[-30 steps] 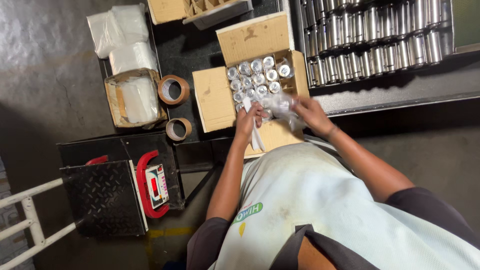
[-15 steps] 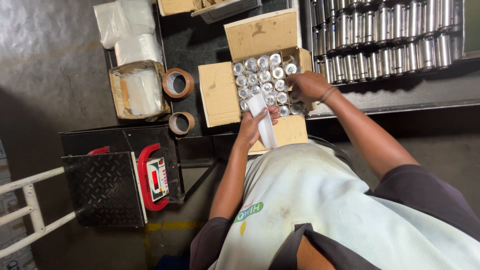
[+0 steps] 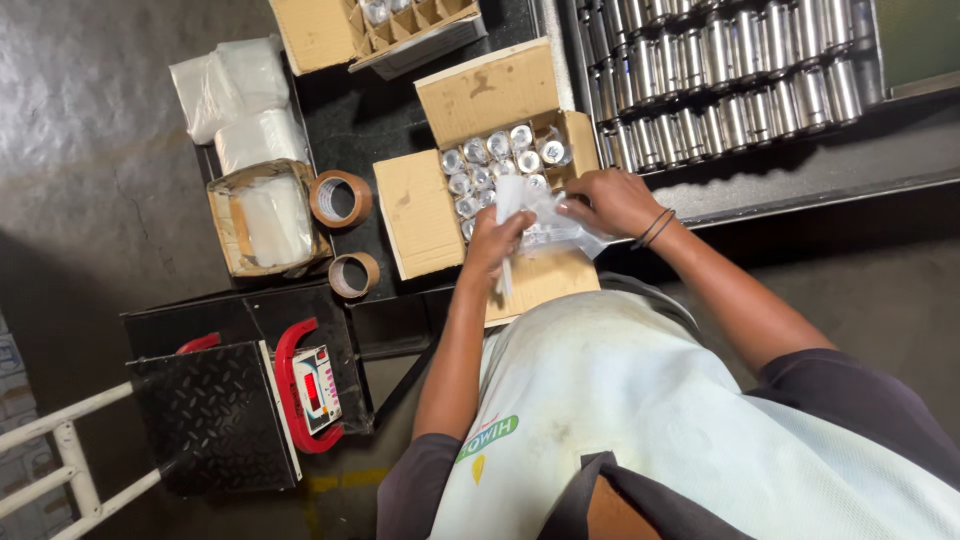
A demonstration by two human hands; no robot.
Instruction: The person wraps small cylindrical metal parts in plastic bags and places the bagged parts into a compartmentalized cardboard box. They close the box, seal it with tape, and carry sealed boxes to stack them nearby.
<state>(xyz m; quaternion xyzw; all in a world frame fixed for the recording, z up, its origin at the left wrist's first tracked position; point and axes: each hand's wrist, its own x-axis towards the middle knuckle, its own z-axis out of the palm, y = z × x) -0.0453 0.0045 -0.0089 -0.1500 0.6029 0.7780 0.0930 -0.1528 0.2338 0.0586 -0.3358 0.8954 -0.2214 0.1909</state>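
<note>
An open cardboard box (image 3: 425, 215) sits on a dark table, packed with several shiny metal cylinders (image 3: 490, 160). My left hand (image 3: 495, 240) grips a clear plastic bag (image 3: 545, 225) at its near end, over the box's front part. My right hand (image 3: 605, 200) holds the same bag from the right, just above the cylinders. The bag lies crumpled between both hands and hides the cylinders beneath it.
Two rolls of brown tape (image 3: 342, 198) lie left of the box, beside a carton of plastic bags (image 3: 262, 220). Rows of metal cylinders (image 3: 730, 70) fill a rack at the upper right. A weighing scale with a red frame (image 3: 305, 385) stands lower left.
Both hands came closer together over the box. The plastic bag, held as a narrow strip by my left hand before, is now spread and crumpled between both hands.
</note>
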